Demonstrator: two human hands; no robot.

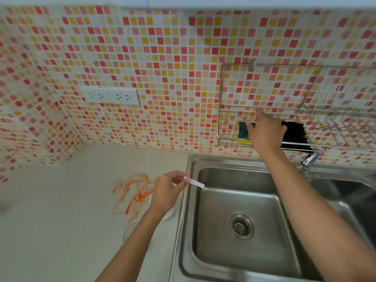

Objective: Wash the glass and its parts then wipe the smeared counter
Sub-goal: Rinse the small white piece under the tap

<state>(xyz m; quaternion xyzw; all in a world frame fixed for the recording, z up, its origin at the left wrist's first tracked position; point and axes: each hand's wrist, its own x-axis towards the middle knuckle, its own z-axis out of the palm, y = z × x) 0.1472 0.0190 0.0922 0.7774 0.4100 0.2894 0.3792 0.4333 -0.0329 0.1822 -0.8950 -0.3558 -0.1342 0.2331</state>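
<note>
Left hand (165,193): pinches a short white plastic straw (195,183) over the left rim of the stainless steel sink (240,200).
Right hand (264,132): reaches into the wall-mounted wire rack (221,110), fingers at the green and yellow sponge (243,131); grip cannot be told.
Counter (61,220): pale, with orange smears (134,192) just left of the left hand.
Glass: a clear rim (130,228) shows blurred beside the left forearm.

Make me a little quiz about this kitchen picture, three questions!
1. True or false: the left hand pinches a white straw.
2. What colour are the smears on the counter?
3. Where does the right hand reach? A) the drain B) the wire rack with the sponge C) the wall sockets

Key: 1 true; 2 orange; 3 B.
</note>
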